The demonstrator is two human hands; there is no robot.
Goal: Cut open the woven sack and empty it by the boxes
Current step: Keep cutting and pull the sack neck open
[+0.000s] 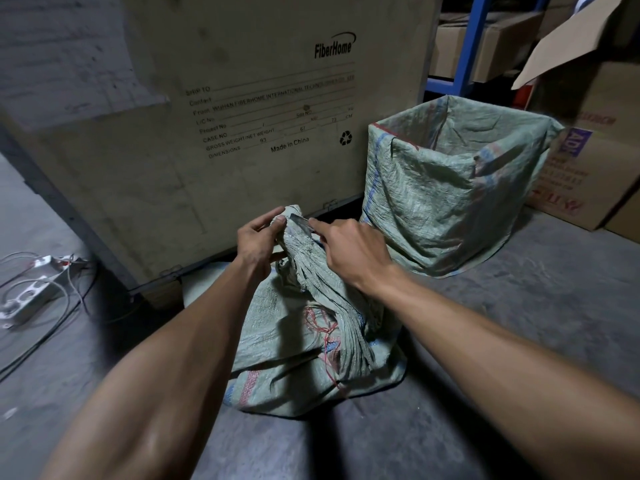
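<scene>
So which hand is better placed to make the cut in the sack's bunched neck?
Right. The right hand holds the blade, its tip at the neck of the sack. The left hand grips that neck, so it likely steadies.

Left hand [256,242] gripping woven sack [311,327] neck, right hand [349,249] with blade [300,221].

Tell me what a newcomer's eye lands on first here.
First, the two hands at centre: the left hand grips the bunched neck of the woven sack on the floor while the right hand holds a blade to it. Behind looms a big FiberHome crate; right stands an open sack.
</scene>
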